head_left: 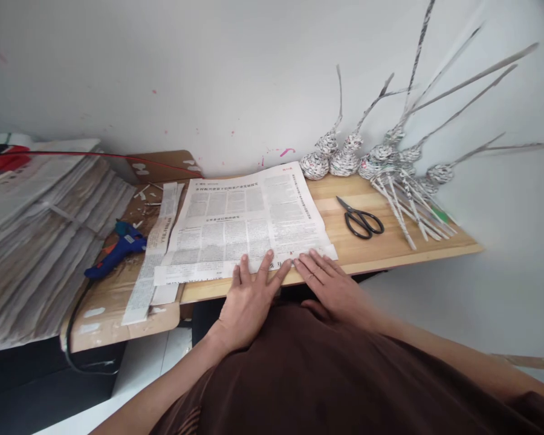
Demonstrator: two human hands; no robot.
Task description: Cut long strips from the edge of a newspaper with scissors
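A newspaper sheet (236,217) lies flat on the wooden table (326,199), with a folded strip along its near edge. My left hand (250,296) rests on that near edge, its fingers spread over the paper. To its right, my right hand (329,281) lies palm down on the same fold, fingers stretched out and its thumb below the table edge. Black-handled scissors (360,219) lie apart from the sheet, beyond my right hand. Left of the sheet are cut newspaper strips (152,266).
A blue glue gun (118,249) with a black cord lies on cardboard (113,323). A tall newspaper stack (40,241) stands at far left. Several woven paper gourd shapes (344,158) with long stems sit at the back right. Rolled paper sticks (399,208) lie before them.
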